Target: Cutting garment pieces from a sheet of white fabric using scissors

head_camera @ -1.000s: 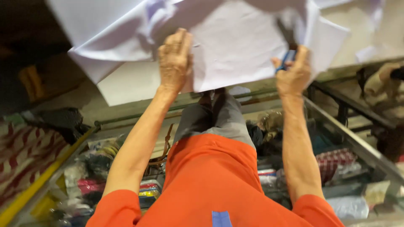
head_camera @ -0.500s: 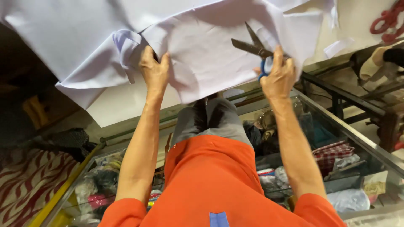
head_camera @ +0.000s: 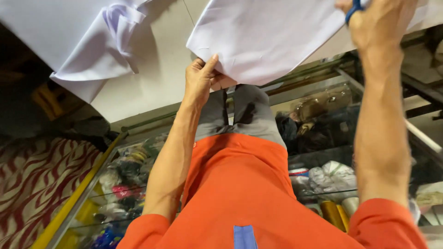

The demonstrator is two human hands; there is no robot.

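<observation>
A: Head view. Left hand (head_camera: pixel 201 80) pinches the near corner of the pale lilac fabric sheet (head_camera: pixel 267 39), thumb under, fingers on top. The corner is lifted just off the counter (head_camera: pixel 152 74).

B: Right hand?

A: Right hand (head_camera: pixel 380 20) is at the top edge of the frame, fingers closed through a blue scissor handle (head_camera: pixel 354 8). Blades are out of frame. The hand sits on the same sheet, far side.

B: Other fabric?

A: A second lilac piece (head_camera: pixel 99 50) lies folded on the counter to the left, apart from the held sheet.

B: Below the counter?

A: A glass display case (head_camera: pixel 323 152) with yellow thread cones (head_camera: pixel 334 213) and bagged goods. Red-and-white striped cloth (head_camera: pixel 32 180) at far left. Orange shirt (head_camera: pixel 240 193) and grey trousers (head_camera: pixel 249 110) in the middle.
</observation>
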